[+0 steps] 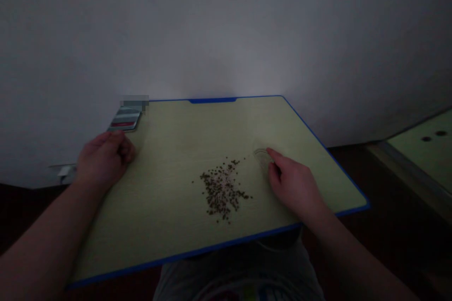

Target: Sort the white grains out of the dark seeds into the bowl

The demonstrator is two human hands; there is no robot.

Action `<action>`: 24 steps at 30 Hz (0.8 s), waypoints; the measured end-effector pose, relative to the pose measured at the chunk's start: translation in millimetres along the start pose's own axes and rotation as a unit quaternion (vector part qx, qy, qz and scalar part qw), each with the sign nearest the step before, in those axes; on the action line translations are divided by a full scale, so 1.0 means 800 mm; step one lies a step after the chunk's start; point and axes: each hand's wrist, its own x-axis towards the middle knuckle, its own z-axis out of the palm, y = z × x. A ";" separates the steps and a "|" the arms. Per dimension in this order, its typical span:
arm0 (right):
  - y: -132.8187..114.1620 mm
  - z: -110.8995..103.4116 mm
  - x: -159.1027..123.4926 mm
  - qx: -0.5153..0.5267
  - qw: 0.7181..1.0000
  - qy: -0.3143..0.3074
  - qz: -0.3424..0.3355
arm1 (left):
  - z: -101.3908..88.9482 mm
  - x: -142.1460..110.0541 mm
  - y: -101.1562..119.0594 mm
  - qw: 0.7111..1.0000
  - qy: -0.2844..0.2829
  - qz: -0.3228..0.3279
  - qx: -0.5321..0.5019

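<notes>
A loose heap of small dark green and pale grains is spread over the light yellow, blue-edged table. To the right of the heap, my right hand closes thumb and fingers on a clear, see-through cup. The cup is faint in the dim light, and I cannot make out what it contains. My left hand is curled into a loose fist at the table's left edge, with its inner fingers hidden. Just beyond its knuckles lies a flat, striped rectangular object, partly blurred out.
The table's far edge, with a blue strip, stands by a pale wall. A white plug shows low on the left. Farther right is a pale green panel with two dark round spots. My lap is below the near edge.
</notes>
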 end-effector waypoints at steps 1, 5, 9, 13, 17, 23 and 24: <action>0.003 0.000 0.002 0.001 1.000 -0.002 -0.001 | 0.001 -0.001 0.002 1.000 0.005 -0.013 -0.012; 0.006 -0.001 0.014 0.036 0.998 -0.020 -0.046 | 0.005 -0.004 0.009 0.995 0.027 -0.063 -0.068; 0.005 -0.003 0.020 0.063 0.994 -0.046 -0.073 | 0.002 -0.002 0.006 0.995 0.022 -0.062 -0.069; 0.009 -0.013 0.007 0.084 0.987 -0.080 -0.107 | -0.003 0.000 0.000 0.996 0.009 -0.060 -0.069; 0.012 -0.022 -0.012 0.117 0.977 -0.111 -0.138 | -0.003 -0.001 -0.001 0.996 0.017 -0.048 -0.070; 0.000 -0.017 -0.014 0.136 0.977 -0.099 -0.130 | -0.001 -0.002 0.004 0.996 0.020 -0.060 -0.058; -0.005 -0.014 -0.012 0.127 0.980 -0.092 -0.120 | -0.001 -0.002 0.004 0.996 0.020 -0.062 -0.057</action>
